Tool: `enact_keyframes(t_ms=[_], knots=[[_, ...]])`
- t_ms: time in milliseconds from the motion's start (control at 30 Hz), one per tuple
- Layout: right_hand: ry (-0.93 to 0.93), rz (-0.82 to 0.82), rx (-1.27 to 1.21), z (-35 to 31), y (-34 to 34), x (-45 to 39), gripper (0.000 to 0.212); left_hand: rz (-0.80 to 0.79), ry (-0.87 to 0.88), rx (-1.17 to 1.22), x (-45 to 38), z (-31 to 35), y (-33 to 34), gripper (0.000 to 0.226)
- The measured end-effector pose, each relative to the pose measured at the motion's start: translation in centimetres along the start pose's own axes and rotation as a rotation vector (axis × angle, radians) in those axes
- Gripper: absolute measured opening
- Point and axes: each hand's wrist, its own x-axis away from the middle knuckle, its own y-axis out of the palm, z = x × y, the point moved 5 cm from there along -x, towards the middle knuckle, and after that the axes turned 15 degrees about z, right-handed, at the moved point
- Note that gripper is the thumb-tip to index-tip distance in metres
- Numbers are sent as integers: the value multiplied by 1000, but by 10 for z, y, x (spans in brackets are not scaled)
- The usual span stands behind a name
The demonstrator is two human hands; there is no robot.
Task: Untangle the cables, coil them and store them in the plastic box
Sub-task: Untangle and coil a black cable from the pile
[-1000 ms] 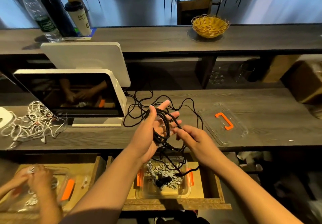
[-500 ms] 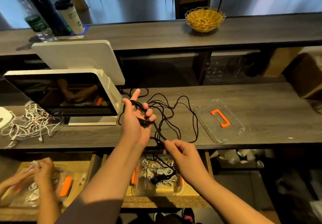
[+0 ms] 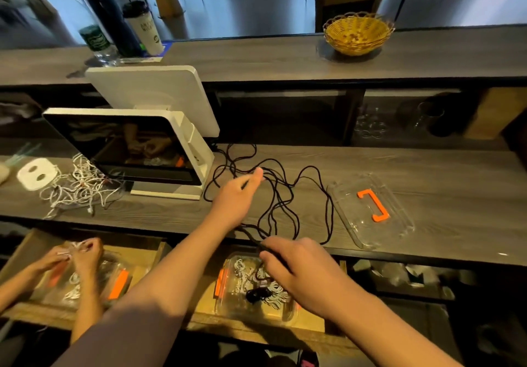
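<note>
Head view
Left hand [image 3: 238, 195]: reaches over the worktop [image 3: 427, 172] into the black cable [image 3: 273, 195] loops; fingers blurred, so their state cannot be told.
Right hand [image 3: 296, 266]: fingers curled, pinching the black cable at the worktop's near edge.
Black cable: spread in loose loops on the worktop, one end hanging into the plastic box [image 3: 228, 304].
Plastic box: in the open drawer below, holding coiled white cables.
Lid [image 3: 370, 209]: right of the loops.

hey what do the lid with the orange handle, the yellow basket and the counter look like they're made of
Lid: clear glossy plastic; the counter shows through it. Its handle looks like matte orange plastic. Yellow basket: woven strands with a scalloped rim, wicker or plastic imitation. Counter: grey wood grain, matte, possibly laminate.
</note>
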Motion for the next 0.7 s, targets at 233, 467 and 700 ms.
enact_keyframes(t_ms=[233, 467, 700], knots=[[-150, 130, 1, 15, -50, -37, 31, -509, -330, 231, 65, 0, 25, 83], [-2, 234, -91, 43, -58, -61, 29, -944, -187, 404, 94, 12, 23, 68], [93, 150, -259, 75, -40, -65, 21, -603, -160, 459, 66, -1, 9, 49]])
